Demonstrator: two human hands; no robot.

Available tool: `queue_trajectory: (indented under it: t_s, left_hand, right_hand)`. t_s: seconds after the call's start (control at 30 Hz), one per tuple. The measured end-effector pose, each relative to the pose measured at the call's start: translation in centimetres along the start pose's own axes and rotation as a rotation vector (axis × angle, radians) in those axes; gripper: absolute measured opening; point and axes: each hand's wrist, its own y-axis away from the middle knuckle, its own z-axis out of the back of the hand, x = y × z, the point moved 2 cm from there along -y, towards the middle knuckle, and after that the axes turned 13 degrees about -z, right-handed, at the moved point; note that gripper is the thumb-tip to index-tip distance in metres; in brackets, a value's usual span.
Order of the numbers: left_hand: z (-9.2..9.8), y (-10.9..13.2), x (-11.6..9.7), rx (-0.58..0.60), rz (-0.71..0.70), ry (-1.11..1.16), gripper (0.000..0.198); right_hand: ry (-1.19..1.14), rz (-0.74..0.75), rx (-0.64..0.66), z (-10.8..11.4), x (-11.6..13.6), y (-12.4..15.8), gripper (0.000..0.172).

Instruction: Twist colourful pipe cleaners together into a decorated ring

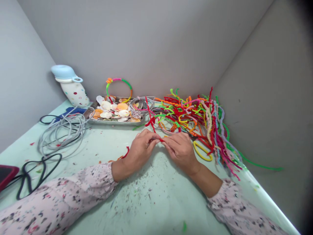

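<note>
Between both hands runs a red pipe cleaner (150, 112), one length standing up above the fingers with a small red twist partway along it. My left hand (141, 148) pinches it between thumb and fingertips. From the other side my right hand (179, 150) grips the same red piece, its fingertips almost meeting the left ones. The short part between the fingers is mostly covered. Beside my left wrist lies another red and orange pipe cleaner piece (126, 152), partly hidden by the hand.
A metal tray (114, 122) of seashells stands behind, with a colourful pipe cleaner ring (126, 81) upright in it. Loose pipe cleaners (190, 114) heap at right, past the table edge. Left are grey cable coils (61, 133), a black cord (44, 173) and a white bottle (73, 93).
</note>
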Motion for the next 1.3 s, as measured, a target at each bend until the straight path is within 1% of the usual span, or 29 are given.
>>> queue_trajectory:
  t_s: [0.17, 0.4, 0.63, 0.7, 0.97, 1.17, 1.3]
  left_hand:
    - [0.01, -0.06, -0.01, 0.009, 0.007, -0.020, 0.009]
    - [0.00, -0.17, -0.19, 0.075, 0.005, -0.063, 0.012]
    - [0.08, -0.13, -0.27, 0.029, -0.004, -0.020, 0.011]
    - [0.08, -0.13, -0.27, 0.030, -0.002, -0.028, 0.011]
    - [0.14, -0.29, -0.44, 0.124, 0.026, -0.072, 0.014]
    - [0.11, -0.21, -0.45, 0.090, 0.031, 0.002, 0.015]
    - [0.07, -0.21, -0.44, 0.101, 0.029, -0.003, 0.016]
  right_hand:
    - [0.010, 0.002, -0.004, 0.00, 0.00, 0.04, 0.013]
    - [0.020, 0.027, -0.014, 0.11, 0.14, 0.00, 0.012]
    - [0.026, 0.019, -0.025, 0.09, 0.06, -0.02, 0.013]
    - [0.026, 0.022, -0.024, 0.09, 0.03, -0.03, 0.013]
    - [0.036, 0.044, -0.018, 0.20, 0.22, -0.09, 0.012]
    - [0.032, 0.035, -0.040, 0.19, 0.09, -0.01, 0.013]
    - [0.039, 0.039, -0.034, 0.13, 0.07, 0.06, 0.013]
